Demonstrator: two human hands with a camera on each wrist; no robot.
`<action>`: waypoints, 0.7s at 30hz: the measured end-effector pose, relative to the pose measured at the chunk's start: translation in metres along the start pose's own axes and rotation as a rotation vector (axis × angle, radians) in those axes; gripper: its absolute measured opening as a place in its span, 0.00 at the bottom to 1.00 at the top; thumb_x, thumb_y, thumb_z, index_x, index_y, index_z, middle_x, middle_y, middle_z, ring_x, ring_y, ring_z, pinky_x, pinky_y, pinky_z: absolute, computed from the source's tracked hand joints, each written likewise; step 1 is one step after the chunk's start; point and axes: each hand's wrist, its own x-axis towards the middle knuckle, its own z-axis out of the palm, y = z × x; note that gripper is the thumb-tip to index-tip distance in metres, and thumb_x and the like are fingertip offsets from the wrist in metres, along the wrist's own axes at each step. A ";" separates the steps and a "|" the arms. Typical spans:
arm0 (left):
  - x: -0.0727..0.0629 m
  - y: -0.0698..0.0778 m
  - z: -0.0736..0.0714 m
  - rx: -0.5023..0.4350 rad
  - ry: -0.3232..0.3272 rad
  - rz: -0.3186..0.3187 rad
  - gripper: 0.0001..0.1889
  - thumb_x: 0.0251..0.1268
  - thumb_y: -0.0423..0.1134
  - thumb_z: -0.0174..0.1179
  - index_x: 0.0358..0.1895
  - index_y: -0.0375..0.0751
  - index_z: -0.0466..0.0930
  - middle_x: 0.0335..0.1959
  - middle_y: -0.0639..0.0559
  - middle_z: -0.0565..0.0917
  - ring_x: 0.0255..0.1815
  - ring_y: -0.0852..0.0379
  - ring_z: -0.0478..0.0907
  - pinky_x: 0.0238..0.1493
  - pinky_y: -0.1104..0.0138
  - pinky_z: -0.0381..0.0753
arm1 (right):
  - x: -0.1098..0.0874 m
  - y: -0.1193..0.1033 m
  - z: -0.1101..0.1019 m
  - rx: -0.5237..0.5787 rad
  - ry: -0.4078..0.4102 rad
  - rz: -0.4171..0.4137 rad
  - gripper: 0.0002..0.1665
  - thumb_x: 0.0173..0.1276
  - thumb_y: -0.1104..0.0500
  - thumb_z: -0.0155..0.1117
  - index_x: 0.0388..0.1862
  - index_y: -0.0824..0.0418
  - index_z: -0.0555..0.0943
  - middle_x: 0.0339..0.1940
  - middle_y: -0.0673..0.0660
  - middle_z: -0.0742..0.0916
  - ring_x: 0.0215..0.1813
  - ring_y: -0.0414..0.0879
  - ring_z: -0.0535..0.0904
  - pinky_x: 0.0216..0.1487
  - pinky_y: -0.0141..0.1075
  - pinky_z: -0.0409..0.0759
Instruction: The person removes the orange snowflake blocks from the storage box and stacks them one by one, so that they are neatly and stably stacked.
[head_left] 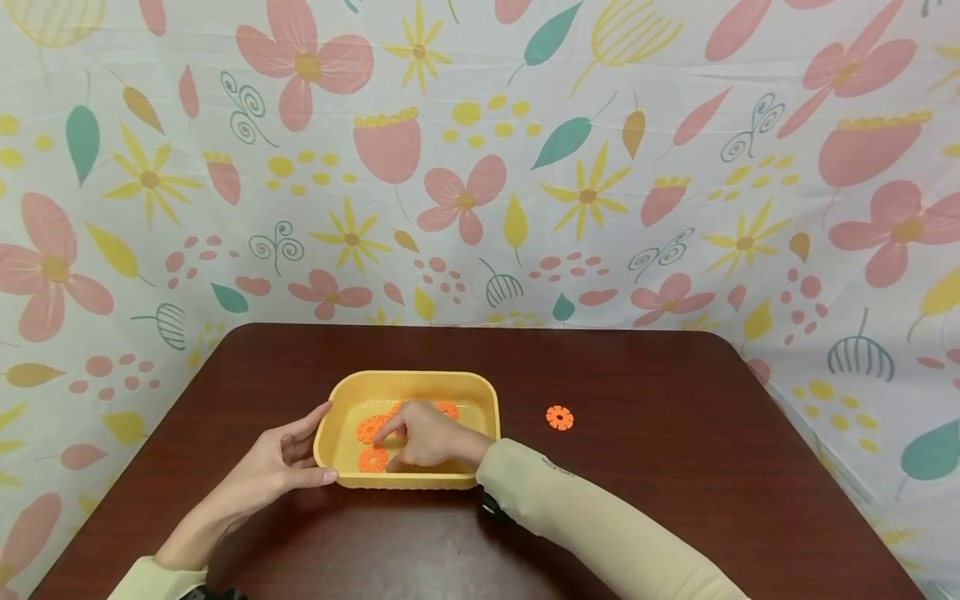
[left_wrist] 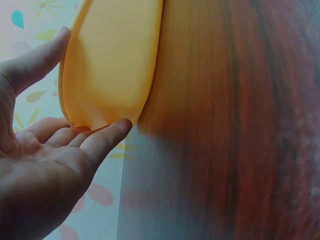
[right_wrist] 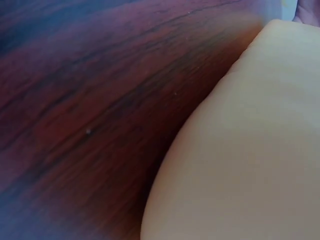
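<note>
A yellow plastic bin (head_left: 411, 481) stands on the table, and several orange notched, flower-shaped discs (head_left: 372, 459) lie inside it. My left hand (head_left: 262, 467) grips the bin's left end, thumb at the near corner and fingers spread along the side toward the back. In the left wrist view the bin's end wall (left_wrist: 112, 65) sits between the thumb and fingers. My right hand (head_left: 431, 435) reaches down into the bin over the discs, index finger and thumb apart, and covers part of them. The right wrist view shows mostly the beige sleeve (right_wrist: 240, 145).
A single orange disc (head_left: 559, 417) lies on the dark wooden table (head_left: 637, 375), to the right of the bin. Behind the table hangs a flower-patterned cloth (head_left: 480, 125).
</note>
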 end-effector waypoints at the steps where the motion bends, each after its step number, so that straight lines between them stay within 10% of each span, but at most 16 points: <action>1: 0.000 0.000 0.000 0.003 -0.001 0.001 0.53 0.62 0.27 0.74 0.85 0.31 0.48 0.84 0.33 0.52 0.77 0.31 0.61 0.58 0.63 0.82 | 0.001 0.000 0.000 -0.004 -0.001 -0.009 0.19 0.56 0.63 0.87 0.48 0.56 0.94 0.22 0.49 0.79 0.26 0.37 0.65 0.30 0.27 0.65; 10: 0.000 -0.001 0.000 0.011 -0.002 0.005 0.53 0.62 0.29 0.74 0.85 0.31 0.48 0.84 0.33 0.52 0.77 0.30 0.61 0.58 0.63 0.82 | 0.004 -0.001 0.005 -0.030 -0.017 -0.035 0.20 0.57 0.63 0.86 0.50 0.57 0.94 0.12 0.44 0.62 0.18 0.35 0.54 0.23 0.27 0.53; 21: 0.001 -0.002 -0.001 0.005 -0.003 0.004 0.54 0.62 0.30 0.75 0.85 0.31 0.47 0.84 0.32 0.51 0.78 0.30 0.60 0.59 0.63 0.82 | 0.007 -0.002 0.006 -0.066 -0.020 0.005 0.20 0.57 0.62 0.86 0.50 0.53 0.94 0.12 0.45 0.68 0.19 0.36 0.58 0.23 0.27 0.58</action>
